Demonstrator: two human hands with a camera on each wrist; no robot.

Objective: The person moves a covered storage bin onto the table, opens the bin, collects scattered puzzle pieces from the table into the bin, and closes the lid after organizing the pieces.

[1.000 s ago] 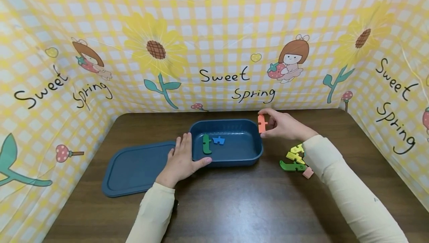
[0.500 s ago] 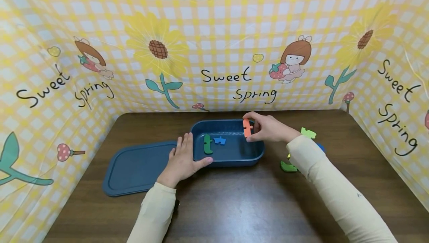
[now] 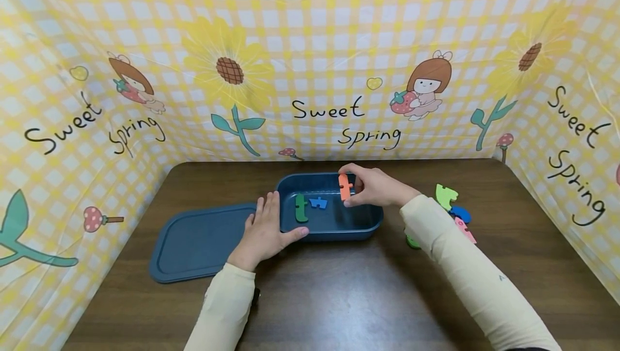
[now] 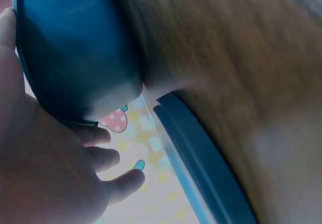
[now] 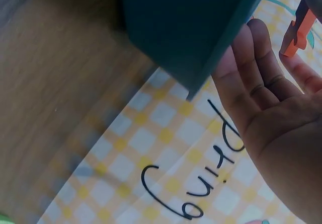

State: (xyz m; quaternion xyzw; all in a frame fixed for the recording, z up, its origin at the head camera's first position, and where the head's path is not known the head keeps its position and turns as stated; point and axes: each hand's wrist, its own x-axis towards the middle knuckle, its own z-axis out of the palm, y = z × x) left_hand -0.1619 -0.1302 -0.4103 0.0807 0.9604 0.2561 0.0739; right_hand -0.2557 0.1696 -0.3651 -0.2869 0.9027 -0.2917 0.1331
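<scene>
Right hand [image 3: 380, 187] pinched the flat, notched orange piece [image 3: 344, 186] by its two ends, index finger on the far end, thumb on the near one (material: I could not name it from the feed). From my remote seat I placed the piece just left of the palm, over the right half of the deep dark-blue box with rounded corners [image 3: 339, 236]. Its long axis ran near to far in the head view, square across the box's longer left-to-right axis. I judged that crossing, along with height, to be what the next move hung on. Near end fell within the box's outline; far end came up to the line of the far rim. Clearance above the floor I could not tell (the right wrist camera caught the piece only at its edge).

Inside the box, toward the left, the long, notched dark-green piece [image 3: 301, 209] lay about parallel to the orange one, with the small, notched blue piece [image 3: 318, 203] between them.

Left hand [image 3: 263, 232] was much the farther from the orange piece: fingers straight at the box's left end, thumb spread wide along the near rim, gripping nothing. I read it as steadying.

Flat dark-blue lid [image 3: 201, 243] lay left of that hand on the brown wood-grain surface [image 3: 339, 297]. Beyond the right sleeve [image 3: 465, 265], a notched lime-green piece [image 3: 445, 196] and a pink piece [image 3: 465, 229] lay close together.
</scene>
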